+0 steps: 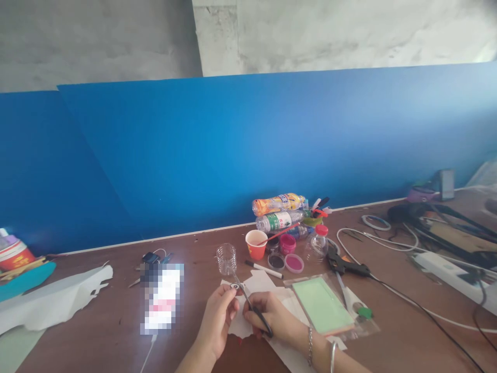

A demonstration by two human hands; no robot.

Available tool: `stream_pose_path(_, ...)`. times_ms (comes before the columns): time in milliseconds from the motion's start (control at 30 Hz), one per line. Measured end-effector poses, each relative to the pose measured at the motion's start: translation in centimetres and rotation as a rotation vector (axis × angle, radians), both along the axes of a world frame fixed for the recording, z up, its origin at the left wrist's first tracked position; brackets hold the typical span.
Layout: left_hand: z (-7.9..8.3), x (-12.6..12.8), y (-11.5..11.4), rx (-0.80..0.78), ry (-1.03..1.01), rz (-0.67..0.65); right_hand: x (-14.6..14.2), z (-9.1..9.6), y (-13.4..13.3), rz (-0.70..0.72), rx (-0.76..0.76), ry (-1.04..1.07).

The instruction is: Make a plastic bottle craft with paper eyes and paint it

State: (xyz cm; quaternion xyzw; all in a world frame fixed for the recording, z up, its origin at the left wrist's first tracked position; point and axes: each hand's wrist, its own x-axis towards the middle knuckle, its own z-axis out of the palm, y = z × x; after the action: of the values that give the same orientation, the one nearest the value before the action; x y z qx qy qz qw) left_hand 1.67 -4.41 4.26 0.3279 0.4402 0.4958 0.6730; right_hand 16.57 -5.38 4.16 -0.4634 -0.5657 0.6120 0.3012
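My left hand [219, 314] pinches a small white paper piece [235, 285] with a black ring drawn on it. In my right hand [269, 313] is a pair of scissors [254, 305], its dark handles in my fingers and its blades pointing up and left beside the paper piece. White paper sheets [262, 281] lie under and behind both hands. Just beyond the blades stands a clear cut plastic bottle piece [226, 259]. A marker [264, 269] rests on the table behind my right hand.
A red and white paper cup [256, 245] holds a brush, next to paint jars [288, 243] and plastic bottles [278, 203]. Green paper [322, 303] and a glue gun [347, 264] lie right, near cables and a power strip [446, 272]. A lit phone [163, 298] lies left.
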Motion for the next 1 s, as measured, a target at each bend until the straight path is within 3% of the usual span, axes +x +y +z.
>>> stream_pose_path(1000,-0.18,-0.21,-0.02,-0.015,0.023,-0.045,0.04,-0.76,0.09,0.002,0.023,-0.014)
